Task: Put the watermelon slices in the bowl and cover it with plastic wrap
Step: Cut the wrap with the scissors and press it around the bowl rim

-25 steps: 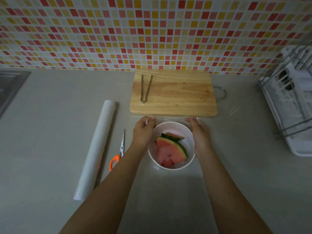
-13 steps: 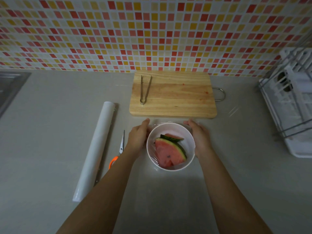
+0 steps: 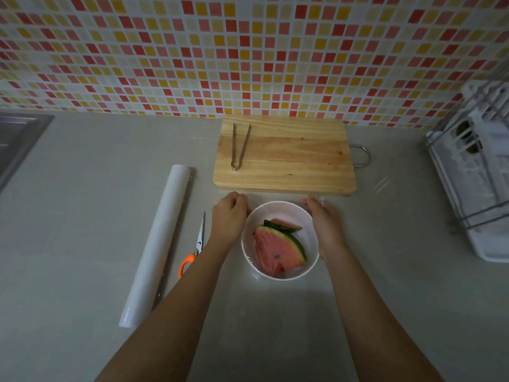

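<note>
Counter (image 3: pixel 82 216): left hand (image 3: pixel 230 215), right hand (image 3: pixel 323 220) curl round bowl (image 3: pixel 278 209).

The watermelon slices (image 3: pixel 276 250) are kept in the bowl (image 3: pixel 275 207), set just near of the cutting board (image 3: pixel 292 161), on whose left part tongs (image 3: pixel 240 146) are laid. A plastic wrap sheet (image 3: pixel 381 186) is held over the bowl by the left hand (image 3: pixel 230 216) and right hand (image 3: pixel 324 221) at its sides. Scissors (image 3: pixel 197 244), then the roll (image 3: pixel 157 244), are placed leftward; a dish rack (image 3: pixel 473 172) at far right

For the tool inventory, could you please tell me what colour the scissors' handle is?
The scissors' handle is orange, clearest in the head view.
</note>
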{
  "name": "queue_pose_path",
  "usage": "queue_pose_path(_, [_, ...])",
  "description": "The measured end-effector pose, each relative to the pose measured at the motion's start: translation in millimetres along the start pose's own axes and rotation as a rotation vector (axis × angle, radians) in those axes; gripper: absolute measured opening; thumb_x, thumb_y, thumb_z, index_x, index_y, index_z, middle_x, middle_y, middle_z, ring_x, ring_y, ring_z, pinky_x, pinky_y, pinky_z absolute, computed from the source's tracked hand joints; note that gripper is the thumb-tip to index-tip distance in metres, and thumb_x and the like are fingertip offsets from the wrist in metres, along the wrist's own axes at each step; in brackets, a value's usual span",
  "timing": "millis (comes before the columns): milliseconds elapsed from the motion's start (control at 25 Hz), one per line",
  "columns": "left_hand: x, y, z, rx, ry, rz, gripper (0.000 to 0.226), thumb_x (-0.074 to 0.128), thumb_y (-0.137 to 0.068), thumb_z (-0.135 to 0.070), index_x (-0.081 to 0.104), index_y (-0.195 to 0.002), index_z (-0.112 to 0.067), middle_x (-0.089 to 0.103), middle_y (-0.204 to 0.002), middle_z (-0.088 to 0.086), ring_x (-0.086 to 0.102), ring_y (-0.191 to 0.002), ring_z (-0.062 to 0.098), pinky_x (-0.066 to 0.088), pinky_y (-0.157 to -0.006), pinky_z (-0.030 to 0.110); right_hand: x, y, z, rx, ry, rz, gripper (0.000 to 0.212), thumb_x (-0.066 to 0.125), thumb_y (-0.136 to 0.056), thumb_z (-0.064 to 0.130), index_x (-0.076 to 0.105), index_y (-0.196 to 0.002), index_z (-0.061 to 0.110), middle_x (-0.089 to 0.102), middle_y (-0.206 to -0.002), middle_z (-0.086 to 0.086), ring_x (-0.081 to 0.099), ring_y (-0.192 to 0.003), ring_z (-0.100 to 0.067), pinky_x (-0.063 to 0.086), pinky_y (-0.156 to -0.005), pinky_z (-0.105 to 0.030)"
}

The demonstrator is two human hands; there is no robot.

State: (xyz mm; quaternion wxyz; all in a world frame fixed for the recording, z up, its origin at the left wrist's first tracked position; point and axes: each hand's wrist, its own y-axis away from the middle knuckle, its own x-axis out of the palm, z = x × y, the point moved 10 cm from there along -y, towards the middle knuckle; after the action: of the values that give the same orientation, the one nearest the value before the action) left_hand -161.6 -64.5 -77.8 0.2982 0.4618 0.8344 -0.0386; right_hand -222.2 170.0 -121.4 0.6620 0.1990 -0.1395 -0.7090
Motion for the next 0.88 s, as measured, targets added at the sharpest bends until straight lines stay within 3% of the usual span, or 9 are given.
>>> queue_pose_path(120, [0.0,2.1,-7.7,0.1,-0.033,-0.048,0.035,0.043,-0.1,-0.018,0.059,-0.076,0.002,0.063,-0.068,0.007,0.052,-0.064,0.02,0.03,-0.049,0.019,0.4,2.4,5.8,-0.035,0.032,0.012,0.027,0.052,-0.091,0.036,0.068,-0.072,0.026,0.072,-0.082,0.002,0.066,-0.082,-0.021,0.051,-0.071,-0.031])
queue_pose_path(240, [-3.3,5.0,-14.9,0.203,-0.041,-0.123,0.032,0.044,-0.101,-0.017,0.052,-0.073,-0.002,0.068,-0.071,0.02,0.06,-0.066,0.032,0.035,-0.058,0.032,-0.1,6.0,9.2,-0.051,0.022,0.004,0.026,0.049,-0.093,0.038,0.067,-0.077,0.028,0.07,-0.093,-0.002,0.064,-0.088,-0.02,0.051,-0.079,-0.033])
queue_pose_path(400, [-5.0,7.9,-20.1,0.273,-0.13,-0.173,0.03,0.043,-0.101,-0.022,0.051,-0.076,-0.01,0.07,-0.07,0.015,0.062,-0.064,0.032,0.045,-0.057,0.034,-5.0,14.8,20.4,-0.148,-0.018,-0.075,0.025,0.05,-0.094,0.035,0.066,-0.076,0.029,0.065,-0.085,0.016,0.058,-0.083,0.001,0.044,-0.068,-0.012])
queue_pose_path(520, [-4.8,4.2,-12.4,0.219,-0.087,-0.173,0.033,0.044,-0.101,-0.023,0.057,-0.078,-0.003,0.071,-0.072,0.015,0.064,-0.068,0.032,0.049,-0.062,0.036,-5.1,13.7,18.1,-0.133,0.003,-0.068,0.024,0.049,-0.094,0.034,0.066,-0.079,0.03,0.063,-0.085,0.019,0.056,-0.081,0.006,0.041,-0.066,-0.014])
queue_pose_path(720, [0.2,0.8,7.2,0.063,0.068,-0.144,0.036,0.049,-0.099,-0.024,0.06,-0.074,0.002,0.061,-0.066,0.007,0.056,-0.066,0.021,0.036,-0.053,0.023,-6.4,7.3,1.7,-0.023,-0.01,-0.079,0.026,0.047,-0.094,0.037,0.067,-0.079,0.03,0.063,-0.084,0.012,0.058,-0.078,-0.005,0.046,-0.065,-0.023])
queue_pose_path(880, [12.7,-3.7,30.2,-0.103,0.191,-0.057,0.029,0.053,-0.093,-0.024,0.064,-0.07,-0.009,0.062,-0.066,0.0,0.058,-0.071,0.02,0.044,-0.061,0.027,-8.5,1.9,-15.7,0.127,-0.009,-0.09,0.026,0.05,-0.092,0.032,0.067,-0.075,0.024,0.067,-0.079,0.0,0.062,-0.068,-0.016,0.044,-0.054,-0.024])
